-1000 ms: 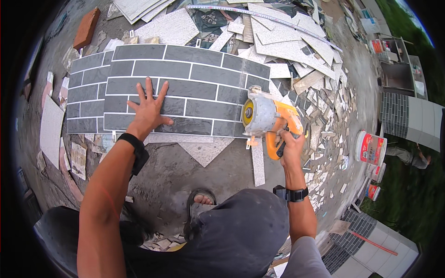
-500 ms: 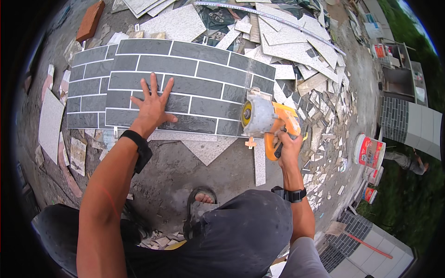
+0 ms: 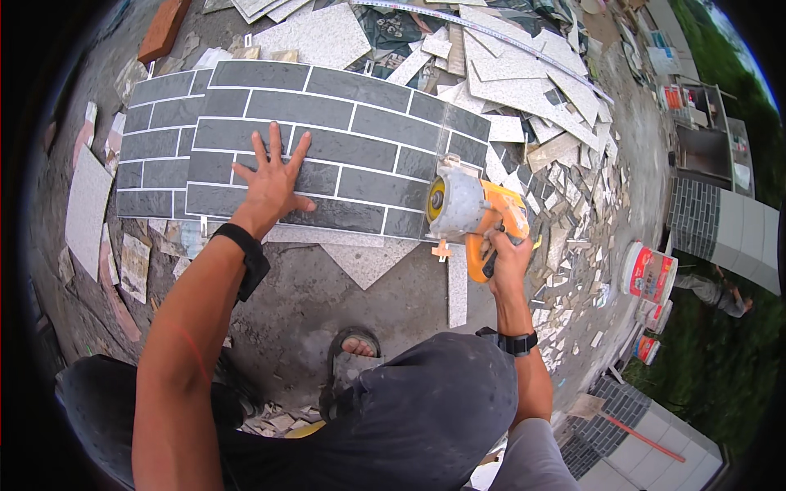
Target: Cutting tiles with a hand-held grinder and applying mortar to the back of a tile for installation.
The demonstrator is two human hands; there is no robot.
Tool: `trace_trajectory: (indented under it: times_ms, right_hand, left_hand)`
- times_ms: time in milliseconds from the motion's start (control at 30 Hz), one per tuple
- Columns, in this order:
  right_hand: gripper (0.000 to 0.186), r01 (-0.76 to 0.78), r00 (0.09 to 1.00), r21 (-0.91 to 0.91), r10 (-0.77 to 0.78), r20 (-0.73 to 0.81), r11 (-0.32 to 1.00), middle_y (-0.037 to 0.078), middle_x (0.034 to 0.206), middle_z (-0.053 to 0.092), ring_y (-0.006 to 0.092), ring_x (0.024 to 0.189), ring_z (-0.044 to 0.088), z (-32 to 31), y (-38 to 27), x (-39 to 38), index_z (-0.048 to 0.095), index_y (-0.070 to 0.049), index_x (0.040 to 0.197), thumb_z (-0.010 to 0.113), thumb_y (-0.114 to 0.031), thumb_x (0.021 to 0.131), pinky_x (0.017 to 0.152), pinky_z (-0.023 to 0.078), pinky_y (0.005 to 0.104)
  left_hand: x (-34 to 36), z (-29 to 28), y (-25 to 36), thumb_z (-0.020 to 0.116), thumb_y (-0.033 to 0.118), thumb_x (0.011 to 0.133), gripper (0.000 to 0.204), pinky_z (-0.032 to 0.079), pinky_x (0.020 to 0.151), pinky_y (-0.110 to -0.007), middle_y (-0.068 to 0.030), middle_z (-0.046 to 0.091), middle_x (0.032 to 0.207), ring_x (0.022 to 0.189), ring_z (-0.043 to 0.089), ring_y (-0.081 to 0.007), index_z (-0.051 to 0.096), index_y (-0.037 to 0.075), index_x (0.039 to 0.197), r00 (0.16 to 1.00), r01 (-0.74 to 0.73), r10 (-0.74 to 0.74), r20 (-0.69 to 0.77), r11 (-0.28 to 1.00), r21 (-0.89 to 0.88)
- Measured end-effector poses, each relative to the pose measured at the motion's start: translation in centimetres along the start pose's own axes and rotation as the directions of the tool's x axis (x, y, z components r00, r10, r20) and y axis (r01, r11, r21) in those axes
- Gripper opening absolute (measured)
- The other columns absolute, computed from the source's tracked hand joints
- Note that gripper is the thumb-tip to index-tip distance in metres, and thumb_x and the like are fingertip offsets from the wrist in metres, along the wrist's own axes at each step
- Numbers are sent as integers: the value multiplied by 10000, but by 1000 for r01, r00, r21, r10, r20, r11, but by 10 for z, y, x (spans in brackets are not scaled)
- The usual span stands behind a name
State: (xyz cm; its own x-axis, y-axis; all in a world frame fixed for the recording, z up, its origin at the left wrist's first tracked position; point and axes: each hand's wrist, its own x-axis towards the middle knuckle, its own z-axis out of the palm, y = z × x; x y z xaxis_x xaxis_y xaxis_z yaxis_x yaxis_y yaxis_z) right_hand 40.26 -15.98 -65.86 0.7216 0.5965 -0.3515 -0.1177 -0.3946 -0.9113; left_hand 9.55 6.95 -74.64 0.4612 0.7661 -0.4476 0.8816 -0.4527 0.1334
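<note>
at the right edge of the top tile [image 3: 368,151], by its near corner, sits the saw [image 3: 463,203], the right hand [image 3: 510,258] closed round its handle. left of the tile's middle, the left hand [image 3: 274,182] lies flat, fingers spread, gripping nothing. the top tile overlaps a lower tile [image 3: 166,168] at its left edge; white scraps [image 3: 520,86] lie beyond its far right corner.

Dark grey brick-patterned rectangular tile [image 3: 372,155] looks matt, slate-rough. Orange handheld cutter [image 3: 506,211] looks plastic, dull grey guard [image 3: 461,204] metallic.
</note>
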Motion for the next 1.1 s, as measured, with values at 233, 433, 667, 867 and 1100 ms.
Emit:
trace_trajectory:
  times_ms: [233,433,667,867,1100]
  right_hand:
    - [163,8,1000,-24,-9,-20,1000,52,734,632,126,557,593,0,5,3,627,15,980,642,-4,819,500,453,272]
    - [141,14,1000,-40,-15,-28,999,48,744,632,126,558,592,-1,8,2,628,14,959,643,-2,819,502,455,273]
    - [139,17,1000,-28,-17,-8,999,52,765,635,124,558,588,-3,11,2,626,13,954,634,14,814,512,457,275]
    - [134,-14,999,-64,11,-37,998,55,716,616,132,536,574,0,10,-4,596,-2,933,602,22,801,505,460,275]
    - [149,4,1000,-59,-5,-15,998,52,741,614,130,546,578,-4,11,-11,590,-1,956,599,22,809,515,465,274]
  left_hand:
    - [-1,-5,1,946,364,536,1304,257,911,-872,-250,-22,1623,1444,37,-577,153,357,1571,1000,20,-19,19,1000,-17]
    - [-2,-4,0,945,368,535,1302,265,901,-872,-253,-14,1622,1443,49,-577,156,356,1571,1000,13,-13,10,1000,-13]
    - [-2,-3,1,945,382,528,1308,272,891,-873,-255,6,1622,1438,68,-581,156,356,1571,1000,8,-8,-7,1000,-12]
    - [-3,-1,-2,943,384,530,1302,270,895,-872,-253,0,1624,1442,63,-576,161,355,1570,1000,4,-4,-15,1000,-11]
    - [-2,0,0,944,393,524,1309,274,896,-871,-252,-1,1624,1445,55,-573,158,356,1570,1000,-2,1,-21,1000,-14]
